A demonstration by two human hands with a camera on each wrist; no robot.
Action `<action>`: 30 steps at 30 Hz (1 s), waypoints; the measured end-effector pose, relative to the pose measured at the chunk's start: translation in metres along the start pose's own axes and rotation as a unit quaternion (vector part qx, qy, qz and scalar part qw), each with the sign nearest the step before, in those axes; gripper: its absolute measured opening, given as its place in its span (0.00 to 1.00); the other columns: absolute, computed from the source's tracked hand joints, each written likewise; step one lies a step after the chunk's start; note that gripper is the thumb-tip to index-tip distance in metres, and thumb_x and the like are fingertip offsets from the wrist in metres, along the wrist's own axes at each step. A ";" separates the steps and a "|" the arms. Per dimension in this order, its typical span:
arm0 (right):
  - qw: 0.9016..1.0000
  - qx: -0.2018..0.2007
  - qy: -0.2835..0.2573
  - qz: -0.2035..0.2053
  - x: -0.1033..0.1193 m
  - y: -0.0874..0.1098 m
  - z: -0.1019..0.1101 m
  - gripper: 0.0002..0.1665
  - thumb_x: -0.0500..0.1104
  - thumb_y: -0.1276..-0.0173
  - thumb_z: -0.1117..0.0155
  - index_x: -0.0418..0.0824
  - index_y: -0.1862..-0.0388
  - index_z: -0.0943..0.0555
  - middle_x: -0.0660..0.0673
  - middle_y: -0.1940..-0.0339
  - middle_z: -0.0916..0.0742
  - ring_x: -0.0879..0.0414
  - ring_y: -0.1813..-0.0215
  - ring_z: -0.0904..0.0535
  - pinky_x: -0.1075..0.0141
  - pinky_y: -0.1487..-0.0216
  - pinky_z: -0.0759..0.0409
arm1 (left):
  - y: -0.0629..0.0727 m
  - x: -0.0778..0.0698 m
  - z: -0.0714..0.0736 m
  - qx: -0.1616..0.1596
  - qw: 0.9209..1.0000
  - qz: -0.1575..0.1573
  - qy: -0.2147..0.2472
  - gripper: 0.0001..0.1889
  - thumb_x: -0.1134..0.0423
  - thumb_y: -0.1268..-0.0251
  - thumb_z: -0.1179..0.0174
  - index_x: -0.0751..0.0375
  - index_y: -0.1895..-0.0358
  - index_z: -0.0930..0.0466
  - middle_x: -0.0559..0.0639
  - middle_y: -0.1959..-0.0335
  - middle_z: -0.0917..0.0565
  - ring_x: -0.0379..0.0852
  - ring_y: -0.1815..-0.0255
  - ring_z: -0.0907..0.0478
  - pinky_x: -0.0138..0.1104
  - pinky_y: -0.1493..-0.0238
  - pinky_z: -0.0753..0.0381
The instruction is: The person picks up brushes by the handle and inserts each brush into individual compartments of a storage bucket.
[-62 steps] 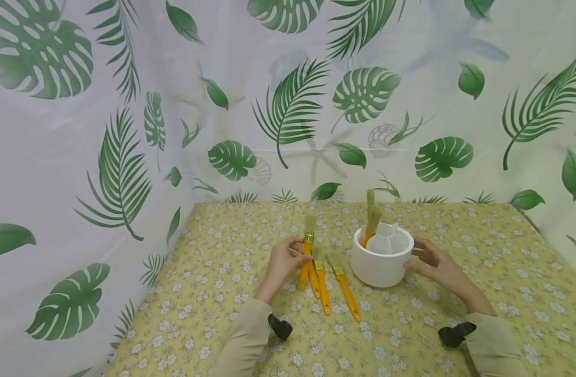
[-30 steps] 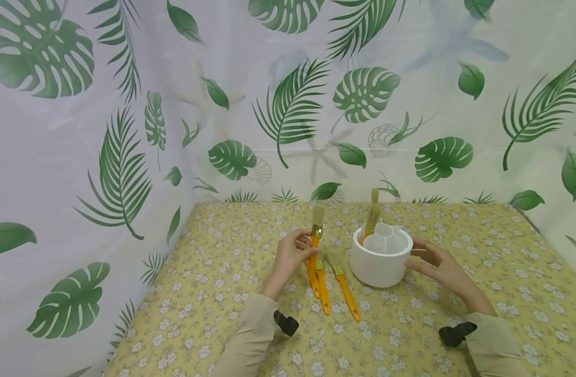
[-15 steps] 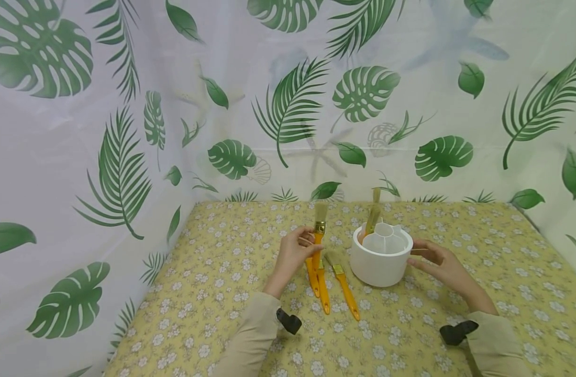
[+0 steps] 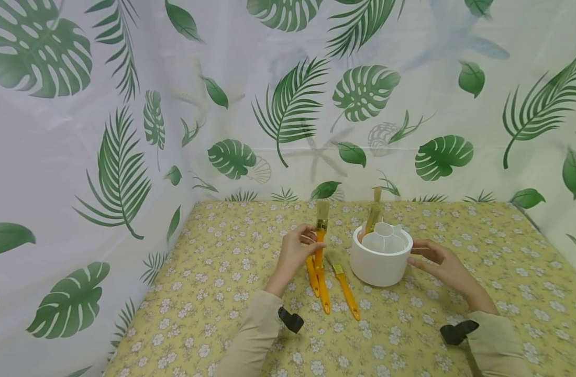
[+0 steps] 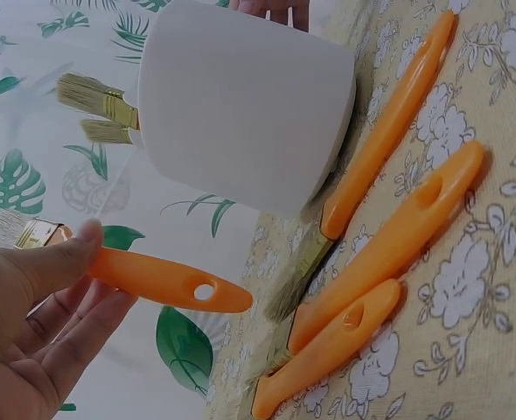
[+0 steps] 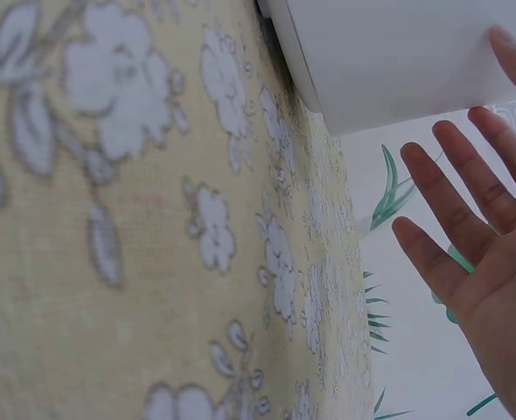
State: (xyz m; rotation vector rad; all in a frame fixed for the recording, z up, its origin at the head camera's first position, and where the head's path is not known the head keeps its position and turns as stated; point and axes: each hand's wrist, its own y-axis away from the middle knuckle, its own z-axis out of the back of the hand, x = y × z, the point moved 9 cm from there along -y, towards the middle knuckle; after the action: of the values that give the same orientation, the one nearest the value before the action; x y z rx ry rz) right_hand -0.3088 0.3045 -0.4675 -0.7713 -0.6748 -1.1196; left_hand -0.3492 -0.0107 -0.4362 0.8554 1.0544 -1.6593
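Observation:
My left hand (image 4: 295, 251) pinches the orange handle of a paintbrush (image 4: 320, 235) between thumb and fingers. Its pale bristles point up, and the handle end hangs above the brushes below. Three more paintbrushes lie on the cloth: a left one (image 4: 312, 280), a middle one (image 4: 324, 296) and one nearer the container (image 4: 347, 294). Two paintbrushes (image 4: 373, 215) stand bristles up in the left part of a round white divided container (image 4: 380, 270). My right hand (image 4: 440, 266) rests at the container's right side; in the right wrist view, its fingers are extended and the thumb touches the wall.
A yellow flowered cloth (image 4: 212, 293) covers the table. White sheeting with green leaf prints (image 4: 288, 104) stands behind and at both sides. A black camera mount sits on the left wrist (image 4: 290, 320) and another on the right wrist (image 4: 459, 332).
My left hand has lifted the paintbrush away from those on the cloth, moving slightly right and up. The right hand stays beside the container, which has barely shifted.

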 end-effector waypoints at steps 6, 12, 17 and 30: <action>1.000 0.013 -0.007 -0.006 0.001 -0.001 -0.002 0.33 0.46 0.31 0.42 0.43 0.30 0.40 0.34 0.35 0.31 0.38 0.37 0.32 0.42 0.50 0.24 | 0.000 -0.001 -0.001 0.001 1.000 -0.007 0.001 0.18 0.61 0.46 0.33 0.55 0.51 0.22 0.49 0.64 0.19 0.42 0.66 0.20 0.28 0.68 0.19; 0.999 0.028 -0.020 0.014 0.003 -0.002 -0.005 0.40 0.42 0.31 0.43 0.50 0.25 0.49 0.31 0.29 0.39 0.30 0.34 0.39 0.36 0.47 0.30 | 0.000 0.001 -0.003 0.002 1.000 -0.009 0.003 0.17 0.62 0.47 0.32 0.56 0.52 0.21 0.49 0.65 0.18 0.41 0.66 0.21 0.28 0.69 0.19; 0.999 0.037 -0.034 0.018 0.003 -0.003 -0.008 0.44 0.40 0.32 0.42 0.55 0.25 0.54 0.32 0.28 0.42 0.29 0.33 0.42 0.32 0.43 0.38 | 0.001 0.000 -0.004 0.005 1.000 -0.008 0.005 0.18 0.61 0.47 0.32 0.56 0.52 0.22 0.49 0.64 0.18 0.42 0.66 0.20 0.28 0.68 0.19; 0.998 0.046 -0.033 0.027 0.005 -0.004 -0.012 0.44 0.38 0.31 0.43 0.52 0.24 0.56 0.33 0.29 0.38 0.74 0.39 0.37 0.39 0.46 0.29 | -0.001 0.001 -0.007 0.008 1.000 -0.011 -0.002 0.18 0.61 0.47 0.33 0.57 0.51 0.22 0.51 0.64 0.19 0.43 0.65 0.20 0.28 0.67 0.19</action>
State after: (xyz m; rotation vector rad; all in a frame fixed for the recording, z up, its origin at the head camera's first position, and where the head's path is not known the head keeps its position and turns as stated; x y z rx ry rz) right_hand -0.3097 0.2914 -0.4697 -0.7465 -0.7521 -1.0102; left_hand -0.3497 -0.0047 -0.4392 0.8529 1.0521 -1.6895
